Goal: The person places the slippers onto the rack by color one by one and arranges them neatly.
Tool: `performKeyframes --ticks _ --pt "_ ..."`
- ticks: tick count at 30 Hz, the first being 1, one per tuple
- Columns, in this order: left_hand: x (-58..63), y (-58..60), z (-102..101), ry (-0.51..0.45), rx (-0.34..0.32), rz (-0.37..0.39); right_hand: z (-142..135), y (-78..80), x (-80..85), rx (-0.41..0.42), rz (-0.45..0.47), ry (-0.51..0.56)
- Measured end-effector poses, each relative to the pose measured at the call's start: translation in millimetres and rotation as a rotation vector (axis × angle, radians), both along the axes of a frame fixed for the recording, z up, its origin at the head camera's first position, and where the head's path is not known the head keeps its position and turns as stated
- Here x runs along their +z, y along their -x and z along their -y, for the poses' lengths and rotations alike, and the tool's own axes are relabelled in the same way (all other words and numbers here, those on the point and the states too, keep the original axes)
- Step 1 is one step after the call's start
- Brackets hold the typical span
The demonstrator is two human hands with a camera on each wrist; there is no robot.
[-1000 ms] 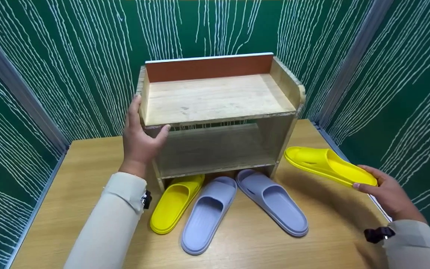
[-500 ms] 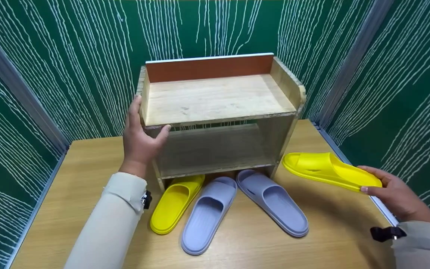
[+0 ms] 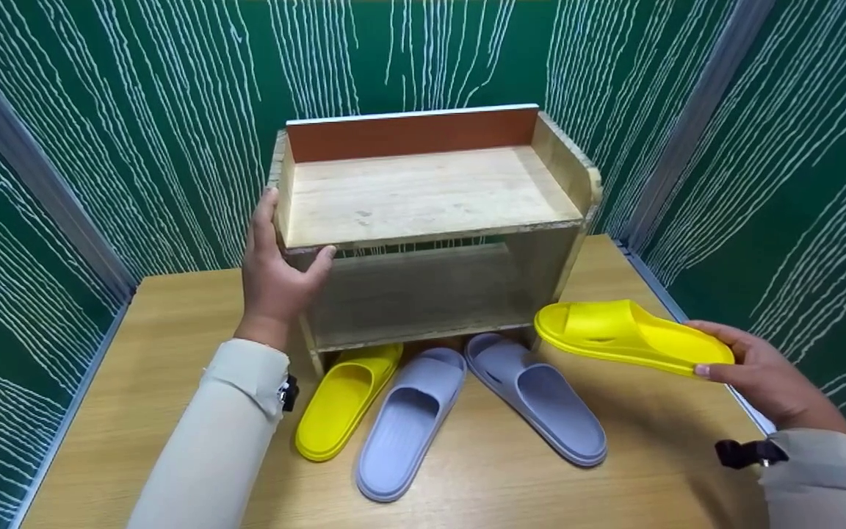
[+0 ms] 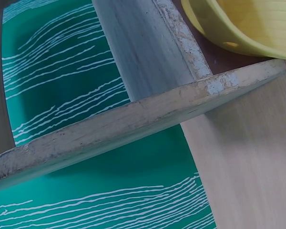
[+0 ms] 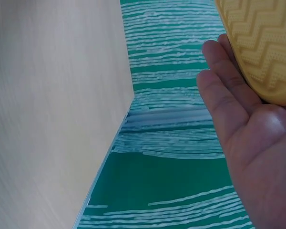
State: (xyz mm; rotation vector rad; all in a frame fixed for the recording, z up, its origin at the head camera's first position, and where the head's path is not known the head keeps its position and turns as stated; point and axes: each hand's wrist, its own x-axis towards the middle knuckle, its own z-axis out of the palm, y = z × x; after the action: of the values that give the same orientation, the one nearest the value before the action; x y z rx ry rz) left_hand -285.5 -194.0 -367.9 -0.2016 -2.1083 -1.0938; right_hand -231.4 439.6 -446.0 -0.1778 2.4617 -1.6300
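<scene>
My left hand holds the left side of a small wooden shoe rack, thumb at the front edge of its top board and fingers along the outer side. In the air right of the rack, my right hand pinches the heel of a yellow slipper, whose toe points left toward the rack's front right corner. The right wrist view shows its zigzag sole. Another yellow slipper lies with its toe under the lower shelf. Beside it lie two grey slippers, one in the middle, the other angled at the right.
The rack stands on a light wooden table. Green walls with white streaks enclose the back and both sides. The rack's middle shelf lies between the top board and the slippers.
My right hand and the yellow slipper have dipped lower; over the last half second they have shifted left, toward the rack. My left hand and the other slippers have stayed put.
</scene>
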Motion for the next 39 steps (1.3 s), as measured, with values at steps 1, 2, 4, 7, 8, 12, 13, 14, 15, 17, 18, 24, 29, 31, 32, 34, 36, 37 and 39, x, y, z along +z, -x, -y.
performKeyframes --ticks 1,2,4,7,8,12,13,14,15,17,18,24,29,31,32,34,36,37,39 --pt "-0.1 0.1 0.0 0.001 0.000 -0.002 2.3 -0.3 1.3 0.012 -0.007 -0.003" --pt "0.0 0.1 -0.2 0.002 -0.001 -0.003 4.9 -0.5 2.5 0.021 -0.014 -0.007" --pt "0.0 0.2 -0.3 0.006 -0.002 -0.010 10.6 -0.5 4.7 0.030 -0.026 -0.019" --pt "-0.2 0.6 -0.1 0.006 -0.002 -0.016 20.0 0.5 8.2 0.032 -0.032 -0.037" --pt "-0.3 0.7 -0.1 0.005 -0.001 -0.016 23.2 1.1 9.3 0.030 -0.033 -0.037" --pt "-0.8 1.3 0.2 0.007 0.002 -0.019 34.8 2.7 13.7 0.048 -0.054 -0.021" --pt "-0.8 1.5 0.2 0.010 0.002 -0.018 37.8 2.9 15.3 0.055 -0.061 -0.009" --pt "-0.8 1.6 0.1 0.012 0.003 -0.017 40.7 3.0 17.2 0.063 -0.067 0.002" --pt "-0.8 1.5 0.0 0.011 0.002 -0.016 43.7 2.9 19.2 0.073 -0.076 0.012" --pt "-0.7 1.1 -0.2 0.007 0.000 -0.011 49.8 2.3 24.3 0.082 -0.091 0.028" --pt "-0.6 0.9 -0.4 0.006 0.000 -0.009 52.8 2.0 26.9 0.087 -0.095 0.035" --pt "-0.5 0.5 -0.5 0.006 0.007 -0.008 69.4 -1.1 41.4 0.112 -0.134 0.067" --pt "-0.8 0.6 -1.0 0.008 0.012 -0.011 79.7 -4.3 50.2 0.124 -0.163 0.086" --pt "-0.5 0.5 -1.3 0.007 0.012 -0.011 83.2 -5.6 53.2 0.125 -0.170 0.097" --pt "-0.3 0.7 -1.3 0.008 0.012 -0.013 85.0 -6.3 54.7 0.125 -0.175 0.102" --pt "0.0 0.6 -1.5 0.008 0.013 -0.014 88.5 -7.7 57.7 0.125 -0.187 0.112" --pt "0.1 0.6 -1.4 0.006 0.012 -0.015 92.0 -9.3 61.0 0.125 -0.198 0.122" --pt "0.1 0.7 -1.3 0.005 0.011 -0.015 93.8 -10.1 62.7 0.125 -0.205 0.123" --pt "-0.1 0.4 -1.3 0.000 0.010 -0.013 97.1 -11.5 65.9 0.139 -0.219 0.136"
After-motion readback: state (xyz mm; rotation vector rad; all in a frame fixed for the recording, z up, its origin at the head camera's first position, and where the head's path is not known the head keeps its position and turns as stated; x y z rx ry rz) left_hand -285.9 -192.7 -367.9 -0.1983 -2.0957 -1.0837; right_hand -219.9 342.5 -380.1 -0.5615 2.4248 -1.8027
